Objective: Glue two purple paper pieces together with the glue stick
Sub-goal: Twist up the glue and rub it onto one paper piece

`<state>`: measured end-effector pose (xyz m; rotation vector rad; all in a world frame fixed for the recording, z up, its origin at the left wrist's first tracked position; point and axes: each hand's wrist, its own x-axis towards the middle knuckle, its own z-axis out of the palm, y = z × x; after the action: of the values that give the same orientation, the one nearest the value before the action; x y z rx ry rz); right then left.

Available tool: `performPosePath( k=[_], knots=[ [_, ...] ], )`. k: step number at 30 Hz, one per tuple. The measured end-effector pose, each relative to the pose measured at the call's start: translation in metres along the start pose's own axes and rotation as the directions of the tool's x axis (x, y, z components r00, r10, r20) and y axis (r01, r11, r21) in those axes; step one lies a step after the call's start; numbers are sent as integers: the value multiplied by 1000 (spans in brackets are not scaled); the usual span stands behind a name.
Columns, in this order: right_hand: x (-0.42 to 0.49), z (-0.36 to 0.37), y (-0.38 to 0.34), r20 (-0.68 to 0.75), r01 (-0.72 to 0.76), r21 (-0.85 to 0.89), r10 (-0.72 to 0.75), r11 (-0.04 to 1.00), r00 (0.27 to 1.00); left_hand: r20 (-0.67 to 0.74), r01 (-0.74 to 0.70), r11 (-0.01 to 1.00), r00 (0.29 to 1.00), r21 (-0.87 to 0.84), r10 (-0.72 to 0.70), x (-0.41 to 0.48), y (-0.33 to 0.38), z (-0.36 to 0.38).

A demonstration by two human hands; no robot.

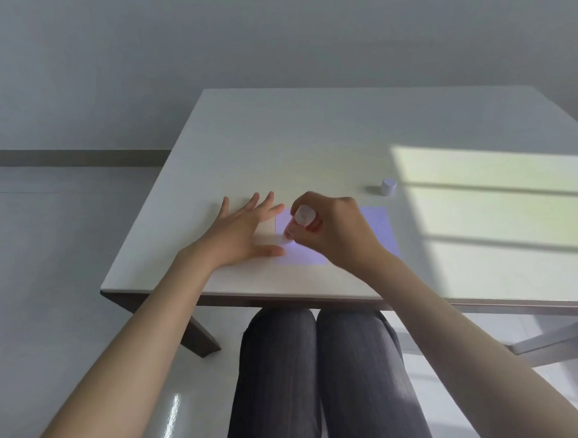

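You will find nothing here that you can read. The only printing is on the glue stick (295, 224) gripped in your right hand (333, 229), where the tube carries some red marks, but they are too blurred and small for you to make out any letter, brand or number.

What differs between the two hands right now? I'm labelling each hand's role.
The left hand lies flat with fingers spread, thumb and a fingertip on the edge of the purple paper; the right hand is curled around the glue stick. The left holds nothing; the right presses the stick's tip onto the paper. Both work on that sheet.
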<state>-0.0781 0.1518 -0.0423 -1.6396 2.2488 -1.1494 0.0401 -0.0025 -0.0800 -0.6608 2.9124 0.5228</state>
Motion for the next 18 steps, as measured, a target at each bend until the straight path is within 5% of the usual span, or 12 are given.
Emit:
performPosePath(
  k=[3,7,10,14,18],
  knots=[
    [0,-8,3,37,-1,41,-1,999,999,1,0,1000,1000,-13,0,0,1,0],
    [22,-13,18,-85,-144,68,149,987,985,-17,-1,997,1000,-76,0,-6,2,-2],
    [17,-10,19,-142,-123,18,124,992,982,-16,-9,994,1000,-113,8,-8,4,-2],
    [-11,-13,3,37,34,-25,-33,999,999,17,-19,1000,1000,-25,20,-5,3,-1],
    [-8,-25,8,61,-62,66,58,996,996,11,-15,998,1000,-55,16,-5,2,0]
  ],
)
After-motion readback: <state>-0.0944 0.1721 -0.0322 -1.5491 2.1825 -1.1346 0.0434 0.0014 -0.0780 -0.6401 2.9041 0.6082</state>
